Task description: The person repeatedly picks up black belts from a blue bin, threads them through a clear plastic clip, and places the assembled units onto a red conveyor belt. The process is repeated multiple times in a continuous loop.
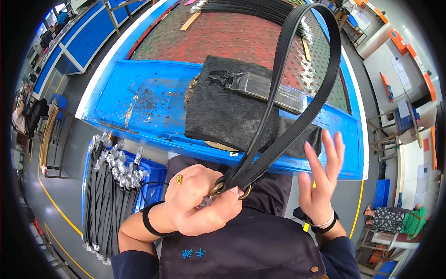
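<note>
Closed in a fist, my left hand grips the ends of a black leather strap by its brass-coloured rings. The strap rises from the fist in a tall loop over the table. My right hand is raised beside the loop, its fingers spread and holding nothing. Behind the loop, a black cloth-covered pad lies on the blue table edge. On that pad rests a clear flat case with a dark frame, partly hidden by the strap.
More black straps lie on the table's red-green studded top. Left of me, a blue crate holds many straps with plastic-wrapped ends. Wooden boards lean at far left. A person in green is at far right.
</note>
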`<state>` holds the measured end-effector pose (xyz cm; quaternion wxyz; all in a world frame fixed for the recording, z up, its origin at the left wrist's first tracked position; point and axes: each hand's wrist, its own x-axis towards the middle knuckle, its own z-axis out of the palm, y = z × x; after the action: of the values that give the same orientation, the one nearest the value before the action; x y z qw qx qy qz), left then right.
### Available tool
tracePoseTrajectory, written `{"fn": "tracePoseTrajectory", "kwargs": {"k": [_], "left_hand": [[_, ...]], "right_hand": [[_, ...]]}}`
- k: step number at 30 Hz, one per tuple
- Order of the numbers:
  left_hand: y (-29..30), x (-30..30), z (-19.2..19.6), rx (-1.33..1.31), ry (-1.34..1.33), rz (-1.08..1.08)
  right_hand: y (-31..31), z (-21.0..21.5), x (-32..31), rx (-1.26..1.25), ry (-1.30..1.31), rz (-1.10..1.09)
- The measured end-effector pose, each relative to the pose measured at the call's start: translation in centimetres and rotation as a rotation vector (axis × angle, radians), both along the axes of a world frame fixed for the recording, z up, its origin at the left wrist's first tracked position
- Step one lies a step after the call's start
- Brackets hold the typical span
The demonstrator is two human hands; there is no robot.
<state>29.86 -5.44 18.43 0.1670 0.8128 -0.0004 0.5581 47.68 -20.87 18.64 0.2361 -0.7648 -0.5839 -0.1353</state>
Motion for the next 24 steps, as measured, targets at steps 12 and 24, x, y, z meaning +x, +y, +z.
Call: {"fn": "tracePoseTrajectory", "kwargs": {"k": [12,24], "left_hand": [[-0.1,1.1,-0.1,0.097,-0.009,-0.051],[-0.2,0.6,-0.3,0.02,0.062,-0.018]], "right_hand": [[-0.1,2.4,-2.4,0.193,-0.125,0.362],[1.4,1.4,-1.6,0.374,0.102,0.568]]}}
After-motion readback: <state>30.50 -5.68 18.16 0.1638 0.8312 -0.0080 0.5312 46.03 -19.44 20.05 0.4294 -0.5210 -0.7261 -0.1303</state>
